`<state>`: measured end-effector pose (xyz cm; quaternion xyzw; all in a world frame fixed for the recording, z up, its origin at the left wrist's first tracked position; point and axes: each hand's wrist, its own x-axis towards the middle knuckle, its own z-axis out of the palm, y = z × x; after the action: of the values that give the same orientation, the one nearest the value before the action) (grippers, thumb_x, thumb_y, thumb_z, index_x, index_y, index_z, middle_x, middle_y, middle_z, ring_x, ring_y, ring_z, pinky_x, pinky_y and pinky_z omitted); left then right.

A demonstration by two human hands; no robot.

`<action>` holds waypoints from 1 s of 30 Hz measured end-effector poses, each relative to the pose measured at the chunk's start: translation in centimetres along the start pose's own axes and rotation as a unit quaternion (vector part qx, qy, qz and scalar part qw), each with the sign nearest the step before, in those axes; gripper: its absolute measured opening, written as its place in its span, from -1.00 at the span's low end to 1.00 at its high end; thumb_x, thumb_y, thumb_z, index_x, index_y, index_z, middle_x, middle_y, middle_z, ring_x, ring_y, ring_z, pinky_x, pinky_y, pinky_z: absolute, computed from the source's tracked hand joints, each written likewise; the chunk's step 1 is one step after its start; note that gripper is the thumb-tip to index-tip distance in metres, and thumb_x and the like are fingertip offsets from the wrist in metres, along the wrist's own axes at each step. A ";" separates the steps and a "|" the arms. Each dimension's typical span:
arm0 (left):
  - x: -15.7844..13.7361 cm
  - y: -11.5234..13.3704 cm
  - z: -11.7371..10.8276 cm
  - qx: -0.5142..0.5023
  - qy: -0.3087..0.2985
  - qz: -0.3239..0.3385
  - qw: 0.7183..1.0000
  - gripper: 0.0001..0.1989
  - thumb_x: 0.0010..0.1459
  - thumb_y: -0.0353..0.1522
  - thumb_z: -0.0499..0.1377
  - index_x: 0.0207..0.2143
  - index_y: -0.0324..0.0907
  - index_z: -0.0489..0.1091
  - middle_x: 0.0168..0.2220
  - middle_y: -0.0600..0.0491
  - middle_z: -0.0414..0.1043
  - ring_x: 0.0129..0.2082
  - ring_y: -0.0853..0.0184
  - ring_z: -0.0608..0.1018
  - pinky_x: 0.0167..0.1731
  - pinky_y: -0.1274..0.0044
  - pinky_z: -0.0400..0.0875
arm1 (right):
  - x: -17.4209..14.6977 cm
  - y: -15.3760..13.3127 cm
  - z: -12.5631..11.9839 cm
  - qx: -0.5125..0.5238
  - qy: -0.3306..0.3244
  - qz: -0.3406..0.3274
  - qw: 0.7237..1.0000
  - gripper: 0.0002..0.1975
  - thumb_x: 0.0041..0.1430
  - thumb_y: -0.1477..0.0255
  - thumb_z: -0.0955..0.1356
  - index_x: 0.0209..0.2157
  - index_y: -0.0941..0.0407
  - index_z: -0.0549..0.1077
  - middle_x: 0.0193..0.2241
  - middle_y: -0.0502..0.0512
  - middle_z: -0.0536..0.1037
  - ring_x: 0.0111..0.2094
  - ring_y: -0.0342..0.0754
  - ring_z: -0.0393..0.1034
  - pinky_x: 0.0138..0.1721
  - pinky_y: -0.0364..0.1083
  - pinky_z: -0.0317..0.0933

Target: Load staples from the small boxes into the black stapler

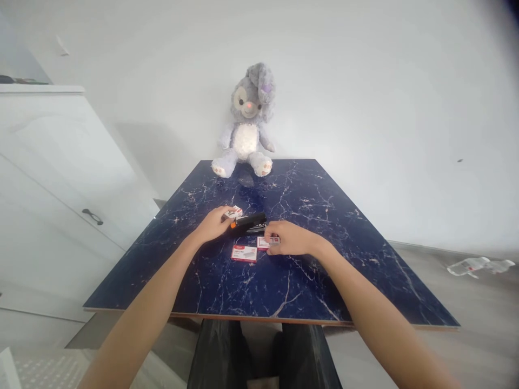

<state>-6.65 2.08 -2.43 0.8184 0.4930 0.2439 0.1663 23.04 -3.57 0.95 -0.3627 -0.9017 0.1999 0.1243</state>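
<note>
A black stapler [250, 220] with an orange end lies in the middle of the table between my hands. My left hand [217, 222] is closed around a small red-and-white box [235, 212] just behind the stapler's orange end, its thumb close to that end. To the right of the stapler, my right hand [288, 237] has its fingers curled on another small white-and-red box [263, 242], with a grey piece showing between the fingers. A flat staple box [244, 253], printed with a picture of a grey strip, lies in front of the stapler, touching neither hand.
The dark blue marble-patterned table [316, 281] stands against a white wall. At its far edge sits a grey plush rabbit [245, 129]. A white cabinet [52, 178] is on the left. Clear plastic bottles [470, 266] lie on the floor at right.
</note>
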 end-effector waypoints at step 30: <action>-0.7 -0.9 -1.7 -0.039 -0.088 -0.023 0.995 -0.46 0.23 0.01 0.13 0.21 0.08 0.35 0.44 -0.01 -0.10 0.41 -0.10 -0.02 0.29 -0.03 -0.04 | 1.5 3.4 2.4 0.103 0.137 0.084 0.982 -0.88 0.19 0.35 0.37 -0.29 0.11 0.48 -0.32 0.00 0.60 -0.35 -0.11 0.42 -0.28 -0.14 0.19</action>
<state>-8.46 1.94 -1.65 0.8182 0.4848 0.1861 0.2468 23.11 -0.91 -2.54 -0.4464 -0.8170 0.2502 0.2658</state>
